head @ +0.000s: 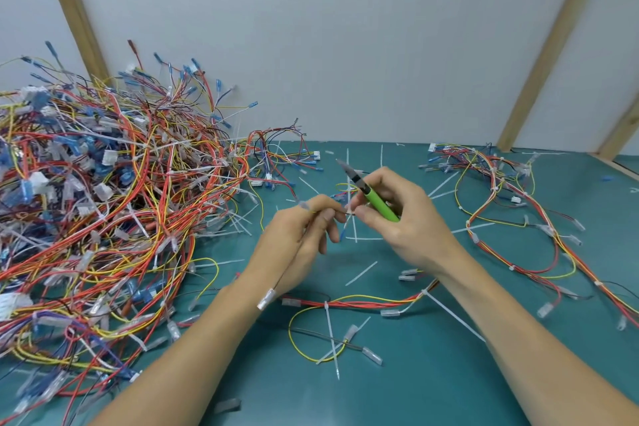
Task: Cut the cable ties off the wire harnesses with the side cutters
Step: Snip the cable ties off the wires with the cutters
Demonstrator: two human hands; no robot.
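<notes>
the risk i see from here is in the small gap between my two hands. my right hand (390, 218) is wrapped round the green handles of the side cutters (366, 192), but the blades point up and away from the work, past my fingertips, not at any tie. at the same moment its thumb and forefinger seem to be pinching at something white on the thin wire (340, 213), probably a cable tie, though it is too small to be sure. if i swing the blades down while the fingers are that crowded, i could nick the wire's insulation or my own fingertip rather than the tie.

my left hand (304, 235) pinches the same wire just beside the right one, fingers curled, with the rest of that harness (363, 303) trailing down under the left wrist and across the table (432, 391) nearer to me. a slack hold there would let the wire twist as i cut.

the big uncut pile of harnesses (103, 201) sits well out beyond the left hand, and a smaller loose bunch (511, 204) lies out beyond the right hand. cut tie tails (361, 273) lie scattered below both hands.
</notes>
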